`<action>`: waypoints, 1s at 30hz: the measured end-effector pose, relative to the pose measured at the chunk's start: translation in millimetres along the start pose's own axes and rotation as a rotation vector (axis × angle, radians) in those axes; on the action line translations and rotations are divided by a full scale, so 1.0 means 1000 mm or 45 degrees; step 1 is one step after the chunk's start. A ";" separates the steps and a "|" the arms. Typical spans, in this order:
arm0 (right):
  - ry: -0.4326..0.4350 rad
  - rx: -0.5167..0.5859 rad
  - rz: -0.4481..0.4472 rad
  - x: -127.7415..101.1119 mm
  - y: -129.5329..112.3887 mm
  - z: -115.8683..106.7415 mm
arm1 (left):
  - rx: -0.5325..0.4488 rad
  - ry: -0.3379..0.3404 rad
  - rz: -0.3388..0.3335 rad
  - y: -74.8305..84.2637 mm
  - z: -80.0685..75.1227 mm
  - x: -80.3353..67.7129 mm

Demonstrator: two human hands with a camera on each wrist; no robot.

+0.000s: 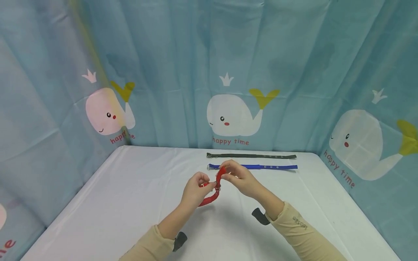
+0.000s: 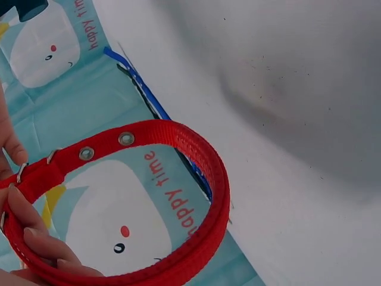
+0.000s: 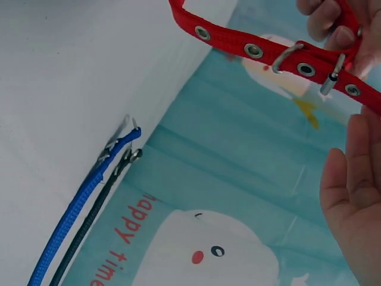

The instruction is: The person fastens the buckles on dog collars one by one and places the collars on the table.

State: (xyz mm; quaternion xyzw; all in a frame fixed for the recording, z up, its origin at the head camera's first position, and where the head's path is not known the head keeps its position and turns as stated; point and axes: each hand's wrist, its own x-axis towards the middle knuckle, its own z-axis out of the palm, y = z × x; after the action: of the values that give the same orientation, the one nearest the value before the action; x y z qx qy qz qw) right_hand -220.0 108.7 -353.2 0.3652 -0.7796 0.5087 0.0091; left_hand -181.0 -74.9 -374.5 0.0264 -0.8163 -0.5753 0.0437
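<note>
A red pet collar [image 1: 210,198] with metal eyelets is bent into a loop and held off the white table between both hands. My left hand [image 1: 192,190] pinches it close to the buckle [image 3: 331,77]. Higher up and to the right, my right hand [image 1: 242,179] pinches the strap's free end between thumb and fingers. In the right wrist view, the strap passes through the buckle, and a D-ring [image 3: 287,58] sits beside it. The left wrist view shows the round loop hanging from the fingers of the left hand [image 2: 44,244].
A blue collar [image 1: 281,167] and a dark green collar [image 1: 248,156] lie stretched out side by side near the back edge of the white table [image 1: 130,203]. Behind and beside it hangs a light blue curtain [image 1: 183,72] printed with whales.
</note>
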 end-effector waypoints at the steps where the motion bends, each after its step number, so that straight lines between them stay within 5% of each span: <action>1: -0.008 0.007 0.002 0.000 0.000 0.000 | -0.006 -0.013 0.003 0.000 0.000 0.000; 10: -0.032 -0.058 -0.030 -0.001 0.003 0.004 | -0.071 -0.161 0.109 0.000 -0.002 -0.003; 18: -0.038 -0.061 -0.043 -0.002 0.006 0.008 | -0.119 -0.193 0.125 -0.003 -0.003 -0.004; 30: 0.239 -0.018 -0.121 -0.005 0.010 0.008 | -0.069 -0.122 0.142 -0.005 -0.007 -0.004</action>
State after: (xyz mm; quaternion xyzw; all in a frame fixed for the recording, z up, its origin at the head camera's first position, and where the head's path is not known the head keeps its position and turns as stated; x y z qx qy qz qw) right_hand -219.6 107.1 -367.0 0.3523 -0.7608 0.5341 0.1087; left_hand -176.5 -82.7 -377.5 -0.0479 -0.8019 -0.5944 0.0372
